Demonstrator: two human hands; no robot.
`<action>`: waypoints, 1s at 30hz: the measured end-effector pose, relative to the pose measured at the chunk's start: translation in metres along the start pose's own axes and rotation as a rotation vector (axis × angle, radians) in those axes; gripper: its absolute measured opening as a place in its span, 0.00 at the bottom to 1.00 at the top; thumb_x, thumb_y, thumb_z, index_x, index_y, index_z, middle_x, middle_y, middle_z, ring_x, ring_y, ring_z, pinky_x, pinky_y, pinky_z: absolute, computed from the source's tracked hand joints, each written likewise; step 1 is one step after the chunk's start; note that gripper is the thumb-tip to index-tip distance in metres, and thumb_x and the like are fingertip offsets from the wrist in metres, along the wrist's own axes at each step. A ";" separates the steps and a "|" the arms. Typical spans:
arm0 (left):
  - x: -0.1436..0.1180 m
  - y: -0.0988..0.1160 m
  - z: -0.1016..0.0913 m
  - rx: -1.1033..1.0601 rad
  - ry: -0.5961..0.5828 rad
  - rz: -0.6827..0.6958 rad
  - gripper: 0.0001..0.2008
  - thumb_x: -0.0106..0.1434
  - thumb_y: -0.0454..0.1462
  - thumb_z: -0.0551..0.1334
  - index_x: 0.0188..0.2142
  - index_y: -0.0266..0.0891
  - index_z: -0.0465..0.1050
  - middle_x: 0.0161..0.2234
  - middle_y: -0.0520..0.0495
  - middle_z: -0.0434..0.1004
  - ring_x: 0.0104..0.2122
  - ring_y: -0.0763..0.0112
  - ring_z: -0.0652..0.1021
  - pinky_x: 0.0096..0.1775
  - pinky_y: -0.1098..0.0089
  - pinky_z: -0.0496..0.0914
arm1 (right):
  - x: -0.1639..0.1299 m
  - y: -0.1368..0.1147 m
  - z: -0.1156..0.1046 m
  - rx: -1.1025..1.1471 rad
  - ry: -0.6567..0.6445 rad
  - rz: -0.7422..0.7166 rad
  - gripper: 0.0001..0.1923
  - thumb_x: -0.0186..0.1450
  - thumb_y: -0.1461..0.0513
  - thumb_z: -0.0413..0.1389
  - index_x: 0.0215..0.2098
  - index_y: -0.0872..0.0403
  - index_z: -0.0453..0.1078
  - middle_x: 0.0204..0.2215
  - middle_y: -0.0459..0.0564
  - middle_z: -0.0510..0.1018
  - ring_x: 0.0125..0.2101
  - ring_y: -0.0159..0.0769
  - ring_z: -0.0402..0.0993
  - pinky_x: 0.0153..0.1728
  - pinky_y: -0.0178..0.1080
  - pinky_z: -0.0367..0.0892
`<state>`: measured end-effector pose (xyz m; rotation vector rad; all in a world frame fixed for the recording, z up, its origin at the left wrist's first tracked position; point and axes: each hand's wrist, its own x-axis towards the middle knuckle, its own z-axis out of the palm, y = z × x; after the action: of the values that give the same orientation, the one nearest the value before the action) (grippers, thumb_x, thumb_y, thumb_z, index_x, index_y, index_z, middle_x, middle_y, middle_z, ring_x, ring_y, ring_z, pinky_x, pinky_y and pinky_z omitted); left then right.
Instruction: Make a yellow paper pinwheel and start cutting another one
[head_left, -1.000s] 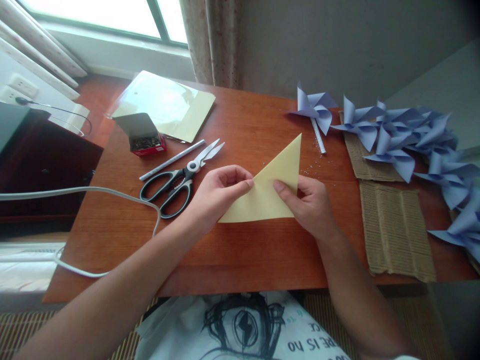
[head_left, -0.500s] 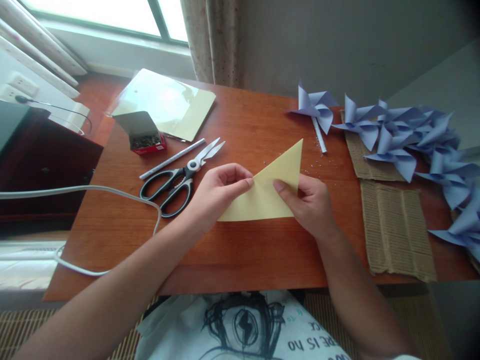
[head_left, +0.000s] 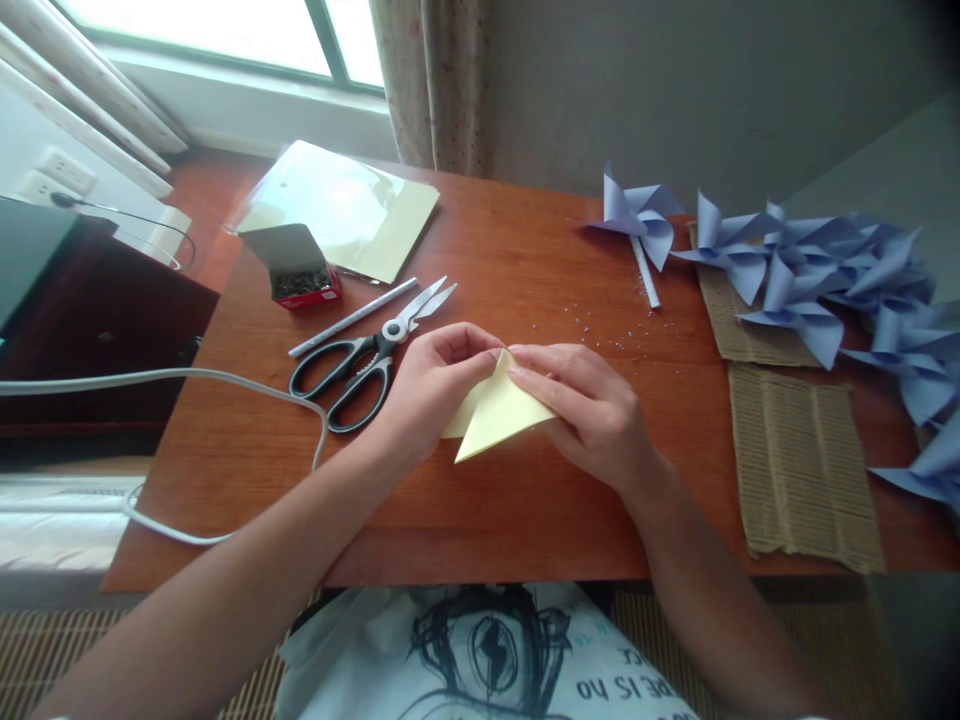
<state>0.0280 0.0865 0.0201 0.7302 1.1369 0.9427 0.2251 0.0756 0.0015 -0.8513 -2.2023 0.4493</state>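
Pinching a folded yellow paper [head_left: 504, 412] at the centre of the frame, the left hand [head_left: 444, 382] had its thumb pressed toward its bent fingers at the paper's top edge. The right hand [head_left: 594, 408] gripped the paper's right side, thumb and fingers drawn together, its fingertips close to the left hand's near the peak. One paper corner pointed toward the lower left. In the upper left, a small red box [head_left: 313, 297] stood with its lid [head_left: 283, 248] raised, holding small dark pieces [head_left: 300, 283] too tiny to identify; just behind, a clear plastic sleeve [head_left: 330, 205] held pale yellow sheets [head_left: 409, 228].
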 end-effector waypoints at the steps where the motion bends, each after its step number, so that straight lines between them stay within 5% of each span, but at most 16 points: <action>1: 0.000 0.000 0.000 -0.006 -0.003 -0.008 0.06 0.52 0.35 0.69 0.30 0.38 0.75 0.26 0.52 0.77 0.25 0.72 0.74 0.27 0.73 0.65 | -0.001 0.000 0.000 -0.015 0.009 -0.003 0.25 0.69 0.68 0.56 0.62 0.45 0.70 0.57 0.54 0.77 0.55 0.45 0.75 0.54 0.49 0.73; 12: 0.003 0.002 -0.005 0.006 -0.127 -0.033 0.12 0.56 0.41 0.72 0.34 0.37 0.76 0.30 0.50 0.78 0.29 0.71 0.76 0.30 0.74 0.67 | -0.004 0.003 0.000 -0.083 0.000 0.029 0.25 0.70 0.69 0.54 0.63 0.46 0.69 0.58 0.55 0.77 0.55 0.43 0.76 0.55 0.46 0.73; 19: 0.005 -0.002 -0.008 0.028 -0.091 0.066 0.10 0.54 0.35 0.74 0.36 0.36 0.79 0.34 0.48 0.82 0.33 0.73 0.77 0.35 0.75 0.69 | 0.006 -0.001 -0.012 0.345 -0.128 0.191 0.31 0.65 0.51 0.62 0.64 0.48 0.67 0.64 0.57 0.68 0.62 0.52 0.67 0.60 0.53 0.68; 25: 0.002 -0.004 -0.002 0.135 -0.145 0.169 0.11 0.55 0.35 0.74 0.38 0.34 0.81 0.35 0.46 0.82 0.35 0.71 0.78 0.39 0.74 0.71 | 0.004 0.000 -0.008 0.631 0.005 0.635 0.14 0.67 0.55 0.62 0.50 0.48 0.74 0.43 0.50 0.81 0.45 0.40 0.79 0.46 0.42 0.75; 30: -0.001 -0.005 0.001 0.189 -0.151 0.235 0.14 0.56 0.38 0.74 0.40 0.35 0.80 0.34 0.47 0.81 0.34 0.70 0.77 0.37 0.72 0.71 | 0.005 0.001 0.000 0.738 -0.020 0.700 0.05 0.64 0.60 0.65 0.39 0.49 0.77 0.35 0.45 0.81 0.36 0.35 0.78 0.40 0.37 0.74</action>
<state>0.0304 0.0835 0.0159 1.0891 1.0306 0.9659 0.2227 0.0802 0.0034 -1.1464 -1.4853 1.4875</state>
